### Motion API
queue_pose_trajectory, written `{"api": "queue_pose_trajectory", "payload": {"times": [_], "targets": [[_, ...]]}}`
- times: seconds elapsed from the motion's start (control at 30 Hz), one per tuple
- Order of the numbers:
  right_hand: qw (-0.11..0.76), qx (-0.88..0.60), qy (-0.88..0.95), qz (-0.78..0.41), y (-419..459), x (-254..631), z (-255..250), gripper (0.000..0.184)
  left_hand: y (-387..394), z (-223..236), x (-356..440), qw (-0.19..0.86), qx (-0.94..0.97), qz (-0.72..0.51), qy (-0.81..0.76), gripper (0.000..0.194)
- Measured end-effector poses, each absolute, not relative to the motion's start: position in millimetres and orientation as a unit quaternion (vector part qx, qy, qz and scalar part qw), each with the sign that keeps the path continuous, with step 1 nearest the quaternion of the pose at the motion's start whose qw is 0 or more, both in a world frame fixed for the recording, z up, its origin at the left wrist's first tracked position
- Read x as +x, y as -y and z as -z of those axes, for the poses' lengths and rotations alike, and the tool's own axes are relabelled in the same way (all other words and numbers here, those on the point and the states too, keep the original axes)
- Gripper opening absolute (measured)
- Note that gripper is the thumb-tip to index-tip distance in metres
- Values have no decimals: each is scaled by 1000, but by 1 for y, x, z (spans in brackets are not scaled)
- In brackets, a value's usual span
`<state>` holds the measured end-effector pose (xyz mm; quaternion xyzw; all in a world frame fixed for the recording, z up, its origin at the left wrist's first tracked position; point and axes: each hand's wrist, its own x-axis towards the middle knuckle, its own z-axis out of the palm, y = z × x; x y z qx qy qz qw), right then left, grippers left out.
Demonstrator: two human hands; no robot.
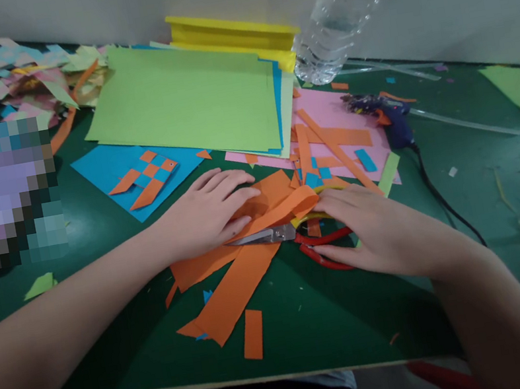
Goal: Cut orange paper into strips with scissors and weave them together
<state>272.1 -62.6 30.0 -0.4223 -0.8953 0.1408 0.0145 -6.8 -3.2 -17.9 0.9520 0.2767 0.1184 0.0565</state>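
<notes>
My left hand (215,209) is closed over orange paper (274,188), its fingers bent across the sheet and the thumb against a curled strip. Red-and-yellow-handled scissors (287,232) are in my right hand (371,228), its fingers and thumb at the handle loops. The blades point left along the strip, and their tips are hidden by my left thumb. Below them lies a wide orange strip (241,291) beside a small orange rectangle (253,334). A woven blue-and-orange paper fish (151,177) rests on a blue sheet (99,166) to the left.
Green sheets (193,99) are stacked behind my hands, against a yellow holder (231,32). A plastic bottle (339,13) leans at the wall. A glue gun (396,123) with a black cord lies right, near a pink sheet (319,103) strewn with scraps. Woven paper pieces (33,80) crowd the back left.
</notes>
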Motion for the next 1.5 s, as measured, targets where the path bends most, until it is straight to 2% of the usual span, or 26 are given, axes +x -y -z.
{"api": "queue_pose_trajectory", "payload": {"times": [0.37, 1.3, 1.5], "targets": [[11, -418, 902, -111, 64, 263, -27, 26, 3, 20, -7, 49, 953, -126, -272, 35], [-5, -381, 921, -83, 65, 267, -23, 43, 4, 16, -7, 62, 950, -127, -280, 35], [-6, -377, 922, -84, 64, 267, -22, 41, 4, 16, -7, 65, 949, -124, -282, 35]]}}
